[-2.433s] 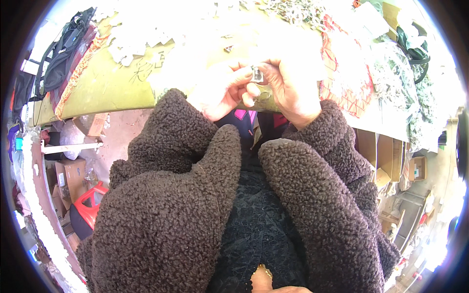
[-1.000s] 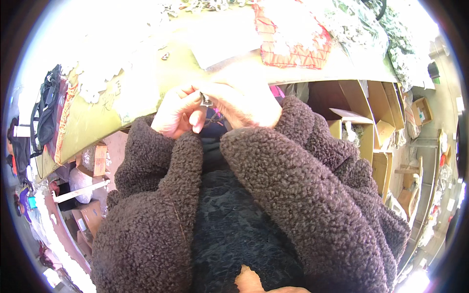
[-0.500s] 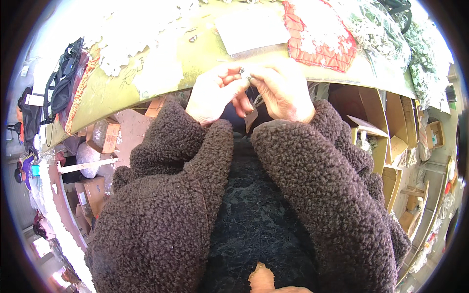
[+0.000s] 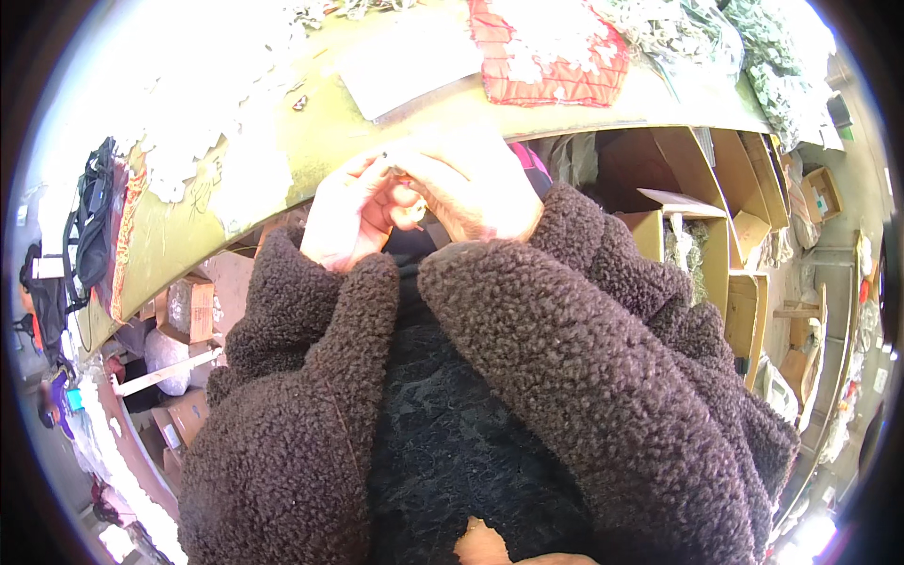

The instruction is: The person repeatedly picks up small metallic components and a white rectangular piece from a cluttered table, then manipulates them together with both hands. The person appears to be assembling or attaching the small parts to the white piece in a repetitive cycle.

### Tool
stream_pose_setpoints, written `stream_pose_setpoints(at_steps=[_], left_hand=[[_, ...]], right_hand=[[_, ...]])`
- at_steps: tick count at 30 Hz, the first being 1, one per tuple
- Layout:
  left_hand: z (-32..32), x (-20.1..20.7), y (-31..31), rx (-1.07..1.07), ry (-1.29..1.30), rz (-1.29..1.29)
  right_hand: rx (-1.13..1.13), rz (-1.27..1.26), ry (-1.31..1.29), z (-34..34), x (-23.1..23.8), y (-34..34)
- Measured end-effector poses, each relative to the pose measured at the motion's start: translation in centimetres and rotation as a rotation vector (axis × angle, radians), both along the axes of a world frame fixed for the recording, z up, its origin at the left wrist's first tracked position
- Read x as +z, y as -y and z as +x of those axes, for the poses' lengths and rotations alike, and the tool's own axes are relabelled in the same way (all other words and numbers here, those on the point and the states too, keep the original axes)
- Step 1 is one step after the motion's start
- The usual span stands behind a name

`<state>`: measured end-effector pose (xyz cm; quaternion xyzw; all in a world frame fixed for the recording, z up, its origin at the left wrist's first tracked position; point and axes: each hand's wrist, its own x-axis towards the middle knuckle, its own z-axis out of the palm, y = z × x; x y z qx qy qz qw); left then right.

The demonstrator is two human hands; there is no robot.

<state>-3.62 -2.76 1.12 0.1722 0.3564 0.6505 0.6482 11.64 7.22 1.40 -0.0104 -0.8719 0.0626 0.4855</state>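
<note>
Both my hands meet above the near edge of the yellow-green table (image 4: 297, 155). My left hand (image 4: 347, 218) is closed, thumb and fingers bent together, with a tiny dark spot at its fingertips. Against it lies my right hand (image 4: 485, 188), its fingers curled in toward the left fingertips. Whatever they pinch between them is too small and too hidden to name; strong glare washes out part of the right hand. Beyond the hands a white sheet (image 4: 410, 71) lies flat on the table, beside a red cloth (image 4: 513, 80) with white scraps on it.
White flat pieces (image 4: 250, 169) cover the table's left part. Pale green material in clear plastic (image 4: 683, 42) sits at the far right. A black bag (image 4: 94, 221) hangs at the left end. Open cardboard boxes (image 4: 720, 240) stand below on the right, another box (image 4: 200, 309) below left.
The whole scene has shifted left and slightly up in the view. My right hand has turned further over the left fingertips, and the small grey thing seen between them earlier is now mostly hidden.
</note>
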Motion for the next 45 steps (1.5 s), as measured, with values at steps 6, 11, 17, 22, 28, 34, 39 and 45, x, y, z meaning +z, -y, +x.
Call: stream_pose_setpoints(at_steps=[6, 11, 17, 22, 28, 34, 39, 45], left_hand=[[-0.1, 0.3, -0.7, -0.129, 0.038, -0.059], [0.3, -0.1, -1.3, -0.234, 0.020, -0.075], [0.5, -0.6, -0.9, -0.196, 0.040, 0.001], [1.2, -0.6, -1.3, -0.174, 0.076, -0.149], [1.9, -0.4, -0.7, -0.230, -0.005, -0.027], [1.4, -0.9, -0.1, -0.224, -0.045, -0.025], [1.3, -0.8, 0.1, -0.240, -0.105, -0.032], [0.6, 0.0, 0.2, -0.300, -0.149, 0.042]], right_hand=[[-0.414, -0.142, 0.057, 5.8, 0.3, -4.8], [-0.565, -0.358, 0.178, 8.7, -1.6, -8.3], [-0.574, -0.321, 0.256, 8.2, -2.0, -8.7], [-0.349, -0.939, 0.135, 7.4, -0.1, -6.4], [0.062, -1.070, 0.233, 3.8, 1.0, -0.9], [0.053, -0.967, 0.318, 2.4, 0.9, 0.5], [0.039, -0.948, 0.375, 2.6, 1.2, 1.1], [0.024, -0.983, 0.410, 2.6, 2.2, 0.6]])
